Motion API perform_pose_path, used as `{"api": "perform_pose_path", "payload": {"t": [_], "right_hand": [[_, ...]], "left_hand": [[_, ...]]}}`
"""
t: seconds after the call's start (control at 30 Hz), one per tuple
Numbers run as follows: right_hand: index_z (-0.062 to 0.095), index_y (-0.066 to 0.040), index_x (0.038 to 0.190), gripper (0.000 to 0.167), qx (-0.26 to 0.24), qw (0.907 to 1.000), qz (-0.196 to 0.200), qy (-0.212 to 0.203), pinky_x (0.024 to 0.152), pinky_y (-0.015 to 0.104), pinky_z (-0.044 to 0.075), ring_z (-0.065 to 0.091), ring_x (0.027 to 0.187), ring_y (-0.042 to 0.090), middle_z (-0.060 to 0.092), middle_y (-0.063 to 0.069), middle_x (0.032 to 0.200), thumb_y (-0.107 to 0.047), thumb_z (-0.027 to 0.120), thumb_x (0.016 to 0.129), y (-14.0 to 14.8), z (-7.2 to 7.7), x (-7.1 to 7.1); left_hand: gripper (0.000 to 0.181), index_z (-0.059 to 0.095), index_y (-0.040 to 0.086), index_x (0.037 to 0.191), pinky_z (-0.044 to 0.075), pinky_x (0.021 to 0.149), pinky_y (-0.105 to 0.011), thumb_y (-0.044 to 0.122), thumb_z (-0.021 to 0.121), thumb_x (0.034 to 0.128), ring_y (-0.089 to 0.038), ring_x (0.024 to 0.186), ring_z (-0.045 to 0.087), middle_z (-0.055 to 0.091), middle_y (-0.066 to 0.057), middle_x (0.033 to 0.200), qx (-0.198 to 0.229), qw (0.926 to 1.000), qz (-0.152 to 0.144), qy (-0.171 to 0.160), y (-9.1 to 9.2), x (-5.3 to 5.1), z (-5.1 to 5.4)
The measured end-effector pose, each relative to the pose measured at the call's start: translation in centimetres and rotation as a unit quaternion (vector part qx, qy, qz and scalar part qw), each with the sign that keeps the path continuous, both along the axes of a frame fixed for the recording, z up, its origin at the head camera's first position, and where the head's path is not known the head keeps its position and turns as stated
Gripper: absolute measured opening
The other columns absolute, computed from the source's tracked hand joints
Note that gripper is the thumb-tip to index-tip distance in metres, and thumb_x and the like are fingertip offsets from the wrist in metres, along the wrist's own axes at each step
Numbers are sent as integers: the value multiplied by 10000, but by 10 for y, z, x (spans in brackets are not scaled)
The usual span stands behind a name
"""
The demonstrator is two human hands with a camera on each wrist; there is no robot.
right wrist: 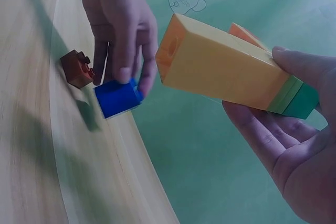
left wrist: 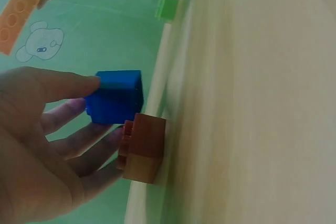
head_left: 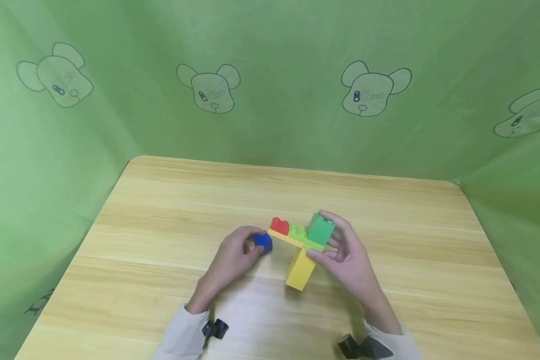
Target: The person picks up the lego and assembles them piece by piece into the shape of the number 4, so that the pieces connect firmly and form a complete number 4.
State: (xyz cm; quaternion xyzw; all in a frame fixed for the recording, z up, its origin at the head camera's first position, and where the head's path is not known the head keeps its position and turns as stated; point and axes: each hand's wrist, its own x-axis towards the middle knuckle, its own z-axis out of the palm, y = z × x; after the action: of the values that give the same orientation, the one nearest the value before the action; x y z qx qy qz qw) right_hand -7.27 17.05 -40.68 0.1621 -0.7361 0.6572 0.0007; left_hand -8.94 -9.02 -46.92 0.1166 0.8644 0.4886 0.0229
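Observation:
My left hand (head_left: 234, 256) pinches a blue toy brick (left wrist: 116, 97) between thumb and fingers, held above the table. A built piece of toy bricks is in my right hand (head_left: 353, 257), gripped between thumb and fingers near its green brick (head_left: 320, 229). A tall yellow block (right wrist: 226, 64) extends down from it, and an orange arm (head_left: 285, 237) sticks out toward the left hand. On the table, close to the left fingertips, lies a reddish-brown brick (left wrist: 144, 148); whether they touch it, I cannot tell.
A light green brick (left wrist: 168, 9) stands farther right on the wooden table (head_left: 162, 225). Green cloth (head_left: 288, 135) printed with mouse-like heads hangs behind the table and at its sides. Dark devices (head_left: 215, 328) are strapped at both wrists.

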Motion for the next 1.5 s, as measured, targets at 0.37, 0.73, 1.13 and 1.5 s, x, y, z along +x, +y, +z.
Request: {"api": "perform_pose_path", "payload": {"t": [0.37,0.73,1.13,1.5], "right_hand": [[360,-94,1592,871,104,9999,18,-48,862,349,612,665,1188,127,531,299,1438,171,733,852,2,-4,1],[350,-124,1611,853,225,9996,175,-70,898,331,602,643,1217,119,507,282,1479,133,716,884,3,-6,0],[355,-129,1615,829,361,9977,560,-114,926,317,591,640,1229,151,524,238,1492,95,720,905,1,-6,-1],[364,-191,1613,832,401,9962,751,-204,925,330,594,652,1203,172,547,212,1471,73,727,912,-1,-8,1]], "left_hand": [[341,606,121,1380,602,583,-361,90,623,1041,-400,847,700,690,-134,1230,1804,9798,-122,-852,-2,-1,14],[324,593,115,1394,453,419,-250,196,582,1080,-181,511,548,743,-150,1098,2656,9629,-38,-487,-4,1,34],[323,576,69,1407,618,872,-373,112,548,1088,-318,1096,703,662,-157,1342,2812,9586,204,411,-4,0,39],[366,562,51,1419,605,826,-296,30,568,1054,-279,1246,603,501,-61,1553,2863,9538,-773,474,-4,4,41]]}}
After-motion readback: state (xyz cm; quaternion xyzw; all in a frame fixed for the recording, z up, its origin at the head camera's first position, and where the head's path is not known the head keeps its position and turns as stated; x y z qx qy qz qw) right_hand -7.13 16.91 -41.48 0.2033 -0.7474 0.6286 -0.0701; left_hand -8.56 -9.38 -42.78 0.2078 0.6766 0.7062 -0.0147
